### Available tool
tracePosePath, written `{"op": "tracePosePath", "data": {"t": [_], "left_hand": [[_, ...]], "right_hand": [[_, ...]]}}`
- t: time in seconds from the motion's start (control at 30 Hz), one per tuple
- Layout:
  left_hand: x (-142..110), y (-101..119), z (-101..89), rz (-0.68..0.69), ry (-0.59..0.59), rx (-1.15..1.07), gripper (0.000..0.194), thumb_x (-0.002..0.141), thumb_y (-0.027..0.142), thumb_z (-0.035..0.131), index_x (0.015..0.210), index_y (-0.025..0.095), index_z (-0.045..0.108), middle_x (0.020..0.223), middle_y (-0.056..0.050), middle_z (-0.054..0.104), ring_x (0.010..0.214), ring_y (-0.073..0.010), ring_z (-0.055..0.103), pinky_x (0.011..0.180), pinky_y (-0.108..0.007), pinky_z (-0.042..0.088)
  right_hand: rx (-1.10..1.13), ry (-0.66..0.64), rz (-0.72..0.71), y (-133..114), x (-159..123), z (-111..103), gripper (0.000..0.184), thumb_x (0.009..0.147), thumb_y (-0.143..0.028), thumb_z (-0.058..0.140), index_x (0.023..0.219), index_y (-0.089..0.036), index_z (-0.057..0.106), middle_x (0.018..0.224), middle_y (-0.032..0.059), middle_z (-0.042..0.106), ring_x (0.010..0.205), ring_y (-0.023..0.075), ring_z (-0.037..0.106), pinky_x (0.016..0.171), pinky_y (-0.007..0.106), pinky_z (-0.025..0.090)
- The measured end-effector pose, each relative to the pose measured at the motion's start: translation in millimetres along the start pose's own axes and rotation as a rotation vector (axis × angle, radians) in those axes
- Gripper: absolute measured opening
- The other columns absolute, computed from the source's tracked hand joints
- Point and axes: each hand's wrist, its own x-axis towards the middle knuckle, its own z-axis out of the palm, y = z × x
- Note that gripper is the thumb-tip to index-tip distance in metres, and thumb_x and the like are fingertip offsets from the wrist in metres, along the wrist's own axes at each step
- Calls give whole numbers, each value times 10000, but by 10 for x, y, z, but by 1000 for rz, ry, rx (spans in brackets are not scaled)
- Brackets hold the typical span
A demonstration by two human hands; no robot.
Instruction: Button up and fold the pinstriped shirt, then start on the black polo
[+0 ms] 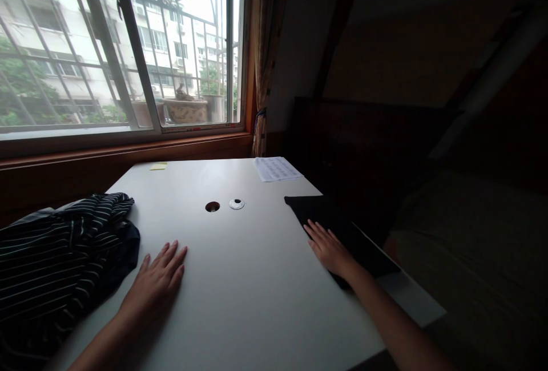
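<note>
Finding rumpled, white-striped dark clothing [64, 257] heaped at far left on the white desk [240, 279]. Just beside it, resting the left hand [160, 273] palm down on the desk, with fingers extended and gripping nothing. Farther back, passing a yellow sticky note [158, 166], cable hole [213, 206], round white cap [236, 204] and printed sheets [277, 169]. At right, laying the right hand [329, 249] flat, unclenched, on the left side of black cloth [355, 240] spread along the desk's right edge.

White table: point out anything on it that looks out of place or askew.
The white disc, apparently a cover, lies beside the round hole, not over it. The striped cloth is bunched up, unlike the flat black cloth under the right hand.
</note>
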Motion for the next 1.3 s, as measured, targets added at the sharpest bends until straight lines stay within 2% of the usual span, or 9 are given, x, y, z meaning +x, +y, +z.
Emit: {"op": "tracePosePath", "data": {"t": [0.27,0.53,0.6,0.67,0.73,0.83,0.97,1.1,1.3], "left_hand": [[2,-4,5,5,2,-8,520,1007,352,299,1517,275,363,1617,-60,263,1503,-280,227,1181,-566,188],[2,-20,46,5,25,-28,518,1000,346,324,1512,288,376,1616,-52,272,1498,-291,238,1182,-568,177],[6,-25,43,4,13,-26,521,1003,355,316,1517,284,364,1615,-55,273,1501,-291,230,1181,-573,178],[7,-27,38,8,5,-25,523,1007,362,307,1520,280,356,1616,-56,270,1505,-288,219,1181,-575,176],[6,-26,37,10,4,-27,522,1008,362,305,1521,282,355,1619,-54,261,1506,-285,216,1182,-571,175],[3,-29,48,9,15,-23,518,1008,358,311,1517,285,365,1622,-48,253,1506,-282,215,1184,-568,169],[10,-48,75,16,15,-13,517,1010,352,305,1520,287,362,1622,-44,252,1508,-278,213,1183,-565,172],[18,-54,76,10,6,-6,518,1010,362,305,1520,285,362,1620,-54,259,1505,-277,222,1179,-562,185],[13,-32,46,7,7,2,516,1010,350,299,1519,292,360,1619,-46,260,1508,-266,216,1178,-564,188]], "right_hand": [[-1,-14,19,55,49,-37,591,1022,-474,223,1575,-267,237,1646,40,199,1512,242,192,1206,529,192],[18,51,31,-94,-182,19,638,1012,-560,249,1575,-261,240,1653,80,159,1515,259,175,1205,528,195],[63,44,25,-72,-211,18,638,1012,-565,246,1567,-252,268,1644,92,194,1508,263,202,1199,523,221],[109,51,30,14,-187,-9,624,1022,-538,215,1562,-234,284,1629,97,248,1497,255,245,1194,512,245],[102,115,59,168,-117,-50,611,1028,-491,190,1550,-201,313,1617,105,285,1490,253,266,1197,504,241],[-7,233,180,470,15,-102,616,1010,-452,200,1512,-142,380,1610,129,301,1492,283,252,1203,522,206],[-54,220,290,769,107,-114,672,974,-502,246,1523,-129,348,1599,149,319,1478,353,261,1171,604,212],[-48,154,267,834,100,-95,644,954,-520,311,1504,-199,405,1567,101,398,1455,335,323,1185,536,238],[-53,82,293,843,57,-75,673,939,-546,332,1478,-157,442,1549,126,420,1462,357,299,1178,541,252]]}}
